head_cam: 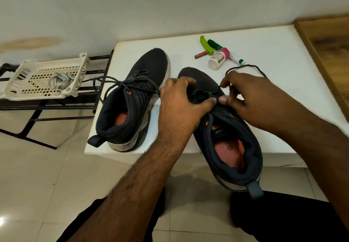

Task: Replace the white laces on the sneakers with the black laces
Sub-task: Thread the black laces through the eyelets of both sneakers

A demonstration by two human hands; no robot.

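Observation:
Two dark sneakers sit on a white table point(264, 53). The left sneaker point(132, 102) is laced with a black lace, its ends trailing off the table's left edge. The right sneaker point(230, 138) lies with its heel over the table's front edge. My left hand point(181, 100) grips its upper at the eyelets, thumb pressed near the tongue. My right hand point(251, 98) pinches a black lace point(245, 67) at the eyelets; the lace loops away behind that hand. The white laces point(60, 80) lie bundled in a white basket point(28, 72) on the left.
A black metal rack point(47, 107) holds the basket left of the table. At the table's back lie a green clip point(205, 44), a brown tube point(201, 54), a white bottle with a pink cap point(218, 58) and green-capped tubes. A wooden panel point(328, 40) borders the right. Tiled floor lies below.

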